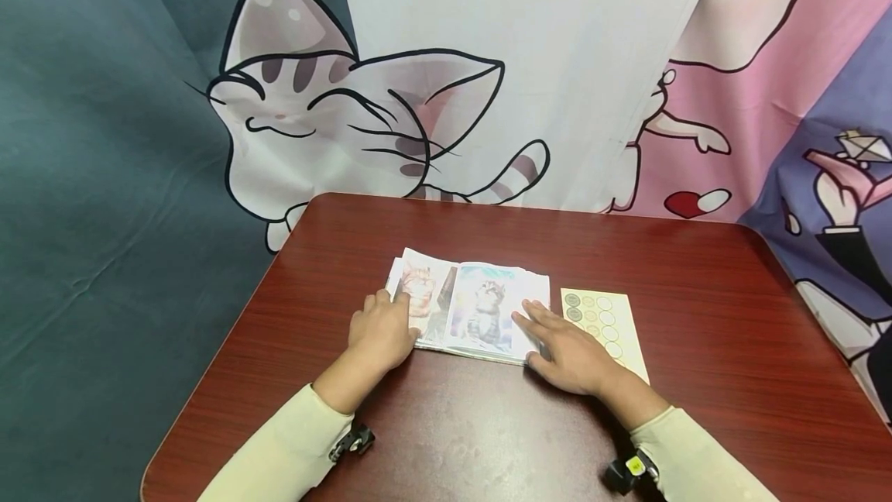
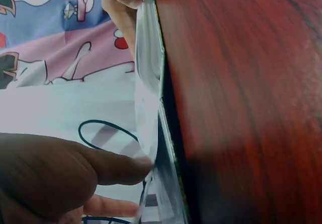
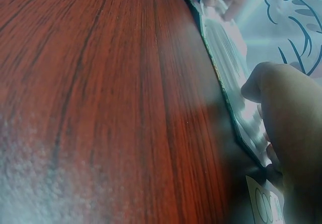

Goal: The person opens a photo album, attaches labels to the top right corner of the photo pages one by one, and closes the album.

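Observation:
An open picture album (image 1: 485, 308) lies on the table, showing a cat picture on each page. My left hand (image 1: 382, 329) rests at the left page's outer edge, its thumb along the lower border. In the left wrist view, the thumb (image 2: 121, 168) touches the edge of the raised pages. Over the outer part of the right page, my right hand (image 1: 574, 351) lies with fingers spread and fairly straight. The right wrist view shows that thumb (image 3: 259, 85) by the stack of pages; the other fingers are mostly hidden there.
A pale yellow sheet with round stickers (image 1: 616, 316) lies right of the album, partly under the right forearm. The reddish-brown table (image 1: 453, 424) has rounded far corners. A curtain with cartoon cats (image 1: 446, 6) hangs behind it.

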`<state>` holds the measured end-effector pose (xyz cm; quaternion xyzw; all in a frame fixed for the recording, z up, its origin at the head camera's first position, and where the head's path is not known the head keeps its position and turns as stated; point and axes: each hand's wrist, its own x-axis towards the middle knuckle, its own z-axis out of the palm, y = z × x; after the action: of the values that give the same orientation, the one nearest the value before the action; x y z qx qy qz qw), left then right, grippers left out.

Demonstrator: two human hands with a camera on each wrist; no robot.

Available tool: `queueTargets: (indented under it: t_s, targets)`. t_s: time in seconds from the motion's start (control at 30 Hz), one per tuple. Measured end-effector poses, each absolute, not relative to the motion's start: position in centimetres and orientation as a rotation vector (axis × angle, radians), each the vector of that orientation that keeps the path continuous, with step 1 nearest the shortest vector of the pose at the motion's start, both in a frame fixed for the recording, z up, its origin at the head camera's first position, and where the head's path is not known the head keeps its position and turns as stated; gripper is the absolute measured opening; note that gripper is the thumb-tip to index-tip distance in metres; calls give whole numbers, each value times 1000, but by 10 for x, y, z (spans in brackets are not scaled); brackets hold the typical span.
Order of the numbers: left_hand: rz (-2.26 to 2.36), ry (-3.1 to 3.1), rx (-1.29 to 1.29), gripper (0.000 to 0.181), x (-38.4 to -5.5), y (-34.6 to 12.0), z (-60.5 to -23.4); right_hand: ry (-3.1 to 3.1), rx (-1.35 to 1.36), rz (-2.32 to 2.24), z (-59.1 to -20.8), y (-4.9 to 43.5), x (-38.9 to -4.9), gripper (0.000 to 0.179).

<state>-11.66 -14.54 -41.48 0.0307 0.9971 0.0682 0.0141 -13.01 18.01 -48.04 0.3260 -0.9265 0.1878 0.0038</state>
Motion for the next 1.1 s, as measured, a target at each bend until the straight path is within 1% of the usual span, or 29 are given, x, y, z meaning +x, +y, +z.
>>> queueTargets:
  t_s: [0.47,0.83,1.1]
  targets:
    - [176,2971,76,59,-119,-149,-423,-2897,1035,611,-478,182,-127,67]
    - [161,2954,71,57,-117,-150,-422,-2905,1030,610,-477,184,-125,68]
    - [134,2943,67,62,-116,-150,-422,-2904,1047,576,-476,184,-125,68]
